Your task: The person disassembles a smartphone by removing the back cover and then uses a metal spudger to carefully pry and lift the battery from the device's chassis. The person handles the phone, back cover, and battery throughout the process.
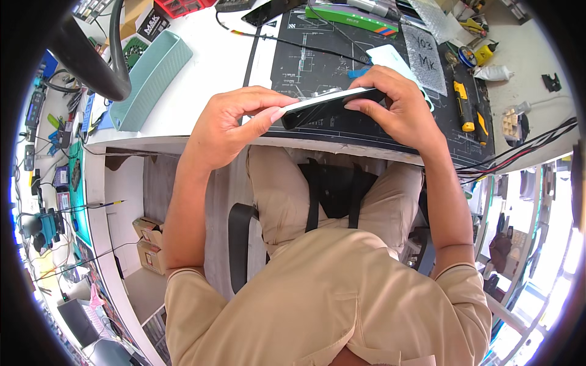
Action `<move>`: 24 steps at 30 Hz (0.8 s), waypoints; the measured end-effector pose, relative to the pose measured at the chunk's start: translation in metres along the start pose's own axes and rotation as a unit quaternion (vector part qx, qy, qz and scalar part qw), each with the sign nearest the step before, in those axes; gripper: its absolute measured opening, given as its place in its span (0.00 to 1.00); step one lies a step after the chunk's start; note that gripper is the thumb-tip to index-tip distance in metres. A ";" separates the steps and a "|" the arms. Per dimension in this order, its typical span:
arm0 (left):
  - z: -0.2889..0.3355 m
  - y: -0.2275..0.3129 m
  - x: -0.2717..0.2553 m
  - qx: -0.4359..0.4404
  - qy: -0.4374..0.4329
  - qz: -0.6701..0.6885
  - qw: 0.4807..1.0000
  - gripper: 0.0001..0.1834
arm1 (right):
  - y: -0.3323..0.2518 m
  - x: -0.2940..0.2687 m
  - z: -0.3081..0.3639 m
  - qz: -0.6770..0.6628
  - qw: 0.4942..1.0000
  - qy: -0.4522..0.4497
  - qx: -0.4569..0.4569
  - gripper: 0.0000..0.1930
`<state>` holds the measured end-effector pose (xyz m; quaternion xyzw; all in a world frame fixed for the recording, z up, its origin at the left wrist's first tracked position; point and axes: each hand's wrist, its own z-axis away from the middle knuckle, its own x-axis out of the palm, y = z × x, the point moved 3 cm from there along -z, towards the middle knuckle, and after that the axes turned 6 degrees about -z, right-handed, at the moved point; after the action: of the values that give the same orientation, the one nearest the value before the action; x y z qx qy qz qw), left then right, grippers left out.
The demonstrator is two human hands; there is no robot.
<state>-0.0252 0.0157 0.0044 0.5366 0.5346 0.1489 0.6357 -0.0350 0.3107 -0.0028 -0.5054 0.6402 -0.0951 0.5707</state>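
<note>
Just above the front edge of the desk, I hold a smartphone lengthwise between both hands. Its dark, glossy face tilts down toward me, and a pale edge runs along the top. My left hand pinches one end between thumb and fingers. At the other end, my right hand grips it with the thumb on the dark face and the fingers over the pale side, partly hidden. Beneath and beyond it lies a dark work mat with white printed lines. A light blue-white flat sheet lies behind my right hand.
A teal tray and a thick black curved arm stand at left. Farther back lie a dark phone, a cable and a green box. Bubble wrap and a yellow-black cutter are at right.
</note>
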 end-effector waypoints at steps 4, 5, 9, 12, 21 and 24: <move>0.002 0.007 0.000 0.006 -0.002 -0.074 0.997 0.13 | -0.002 0.004 0.000 0.034 0.999 0.004 -0.005 0.12; 0.002 0.009 0.000 0.014 -0.001 -0.086 0.996 0.13 | -0.003 0.005 0.000 0.044 0.999 0.005 -0.006 0.12; -0.008 0.025 0.000 -0.001 -0.021 -0.142 0.990 0.12 | -0.003 0.007 0.002 0.058 0.998 0.019 -0.019 0.12; -0.018 0.035 0.007 -0.009 -0.026 -0.162 0.986 0.14 | -0.005 0.007 0.003 0.070 0.997 0.009 -0.012 0.12; -0.056 0.045 0.032 0.080 -0.020 -0.273 0.958 0.18 | 0.000 0.006 0.006 0.046 0.999 0.024 -0.002 0.16; -0.067 0.051 0.038 0.071 -0.034 -0.282 0.956 0.17 | 0.008 0.006 0.009 -0.033 0.997 0.053 0.045 0.17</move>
<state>-0.0476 0.0987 0.0373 0.4121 0.6516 -0.0932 0.6300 -0.0311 0.3140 -0.0151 -0.4946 0.6471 -0.1694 0.5550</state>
